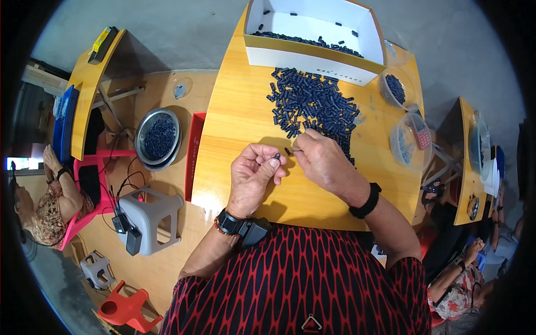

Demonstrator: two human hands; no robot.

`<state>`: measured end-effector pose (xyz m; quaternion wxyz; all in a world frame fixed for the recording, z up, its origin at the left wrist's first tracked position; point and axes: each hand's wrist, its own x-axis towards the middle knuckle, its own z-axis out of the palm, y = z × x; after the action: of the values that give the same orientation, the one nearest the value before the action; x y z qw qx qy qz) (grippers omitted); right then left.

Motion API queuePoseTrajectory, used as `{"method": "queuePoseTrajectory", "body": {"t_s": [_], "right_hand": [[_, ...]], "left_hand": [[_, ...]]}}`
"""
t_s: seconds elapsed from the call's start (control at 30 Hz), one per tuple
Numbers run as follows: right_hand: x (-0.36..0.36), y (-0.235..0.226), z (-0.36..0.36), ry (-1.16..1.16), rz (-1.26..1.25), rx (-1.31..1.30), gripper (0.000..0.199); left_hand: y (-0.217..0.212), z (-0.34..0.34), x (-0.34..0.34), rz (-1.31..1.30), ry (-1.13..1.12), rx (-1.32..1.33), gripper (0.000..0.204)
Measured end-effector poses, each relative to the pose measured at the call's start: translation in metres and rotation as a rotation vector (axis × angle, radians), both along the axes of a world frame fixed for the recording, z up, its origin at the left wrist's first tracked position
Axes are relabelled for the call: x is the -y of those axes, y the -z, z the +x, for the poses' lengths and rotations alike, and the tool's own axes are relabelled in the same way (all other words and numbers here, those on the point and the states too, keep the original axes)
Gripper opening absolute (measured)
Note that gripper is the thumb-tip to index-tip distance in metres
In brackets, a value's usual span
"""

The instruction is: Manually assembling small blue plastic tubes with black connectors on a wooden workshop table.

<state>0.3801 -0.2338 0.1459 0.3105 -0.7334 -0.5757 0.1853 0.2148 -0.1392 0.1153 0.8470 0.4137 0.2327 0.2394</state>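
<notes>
My left hand (254,173) is closed, pinching a small black cylindrical piece (276,157) between thumb and forefinger. My right hand (326,163) is just beside it, its fingers bent together in a pinch. What lies between those fingertips is hidden. Another short dark piece (288,151) shows by the right fingertips; whether it is held or rests on the table I cannot tell. Beyond both hands, a heap of small black cylinders (312,103) spreads over the yellow wooden table (229,106). Its right edge runs down past my right hand.
An open white box (312,60) with more black pieces stands behind the heap. Clear plastic tubs (410,142) line the table's right side. On the left are a red box (194,151), a metal bowl (139,137) and a grey stool (148,209). Other people sit at both sides.
</notes>
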Motion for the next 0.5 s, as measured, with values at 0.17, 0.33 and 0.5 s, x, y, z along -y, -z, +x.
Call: {"method": "queuePoseTrajectory", "body": {"t_s": [0.17, 0.33, 0.5], "right_hand": [[-0.004, -0.006, -0.002, -0.003, 0.052, -0.061, 0.010], [-0.008, -0.006, -0.011, -0.029, -0.026, 0.085, 0.013], [-0.009, -0.003, -0.010, -0.046, -0.058, 0.106, 0.014]], "left_hand": [[0.000, -0.002, 0.000, 0.018, -0.068, -0.028, 0.012], [-0.001, -0.004, 0.000, 0.121, -0.142, -0.094, 0.011], [-0.006, -0.005, -0.003, 0.178, -0.180, -0.147, 0.011]]}}
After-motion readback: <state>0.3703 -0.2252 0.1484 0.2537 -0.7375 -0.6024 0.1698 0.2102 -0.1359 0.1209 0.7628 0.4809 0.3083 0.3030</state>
